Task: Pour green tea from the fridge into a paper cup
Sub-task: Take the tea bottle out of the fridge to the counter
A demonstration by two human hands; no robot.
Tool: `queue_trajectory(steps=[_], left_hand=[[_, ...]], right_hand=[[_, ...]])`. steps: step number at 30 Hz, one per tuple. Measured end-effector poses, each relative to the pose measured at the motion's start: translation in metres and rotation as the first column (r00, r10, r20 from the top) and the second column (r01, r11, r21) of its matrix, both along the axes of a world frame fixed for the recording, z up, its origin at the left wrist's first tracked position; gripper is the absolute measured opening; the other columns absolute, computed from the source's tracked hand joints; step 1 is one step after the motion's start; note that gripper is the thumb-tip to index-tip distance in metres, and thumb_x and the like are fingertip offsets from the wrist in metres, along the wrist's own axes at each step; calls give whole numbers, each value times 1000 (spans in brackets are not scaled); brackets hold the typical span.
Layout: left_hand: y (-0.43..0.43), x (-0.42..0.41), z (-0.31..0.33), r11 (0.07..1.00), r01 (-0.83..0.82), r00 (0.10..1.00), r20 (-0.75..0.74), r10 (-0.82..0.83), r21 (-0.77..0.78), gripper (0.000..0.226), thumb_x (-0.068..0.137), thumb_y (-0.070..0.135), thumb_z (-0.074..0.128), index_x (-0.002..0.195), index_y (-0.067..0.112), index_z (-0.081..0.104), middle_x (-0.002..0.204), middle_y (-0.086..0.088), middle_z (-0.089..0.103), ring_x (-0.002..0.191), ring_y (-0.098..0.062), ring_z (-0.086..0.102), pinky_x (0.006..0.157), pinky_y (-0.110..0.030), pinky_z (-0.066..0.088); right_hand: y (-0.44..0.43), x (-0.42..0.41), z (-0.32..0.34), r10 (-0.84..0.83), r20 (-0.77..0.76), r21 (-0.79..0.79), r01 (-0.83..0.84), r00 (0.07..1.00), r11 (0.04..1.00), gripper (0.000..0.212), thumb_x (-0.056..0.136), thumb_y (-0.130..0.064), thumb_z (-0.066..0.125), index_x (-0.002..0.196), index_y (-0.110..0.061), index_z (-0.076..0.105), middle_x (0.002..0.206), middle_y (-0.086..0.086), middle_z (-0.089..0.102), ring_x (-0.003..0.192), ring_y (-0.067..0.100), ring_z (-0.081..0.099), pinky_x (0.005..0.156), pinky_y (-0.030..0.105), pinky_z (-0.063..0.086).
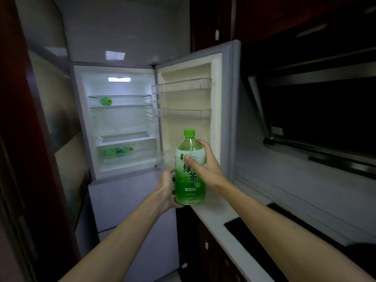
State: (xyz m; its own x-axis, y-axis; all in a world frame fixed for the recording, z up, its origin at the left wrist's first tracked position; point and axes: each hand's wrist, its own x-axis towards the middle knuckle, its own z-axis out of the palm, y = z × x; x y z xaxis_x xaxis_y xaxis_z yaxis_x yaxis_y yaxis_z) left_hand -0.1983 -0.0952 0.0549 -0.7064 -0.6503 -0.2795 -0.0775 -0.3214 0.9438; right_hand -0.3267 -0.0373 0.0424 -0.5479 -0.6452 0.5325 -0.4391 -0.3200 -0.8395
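A large green tea bottle point(190, 180) with a green cap and a green-and-white label stands upright in front of the open fridge point(120, 123), over the near end of the white counter point(221, 226). My right hand point(205, 165) grips its upper body, thumb across the label. My left hand point(167, 188) holds the bottle's lower left side and base. No paper cup shows in view.
The fridge door point(193, 102) hangs open to the right with bare shelves. Inside lie two other green bottles, one on the top shelf point(105, 101) and one in the lower drawer point(118, 151). A black hob point(262, 241) sits in the counter; a range hood point(317, 119) juts out at right.
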Motion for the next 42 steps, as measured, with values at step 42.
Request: queue_trajectory(steps=[42], left_hand=[[592,-119,-133,500,865,495,84,-865,46,36,91,41,35,86,16,61,81,-7,65,71,-26,59,68,-33,46]], right_hand=[[681,35,-104,-882,-46,242,862,469,446,66,82,-35,77,134,-31,36,117,-5,64,103,13,68,88,43,58]])
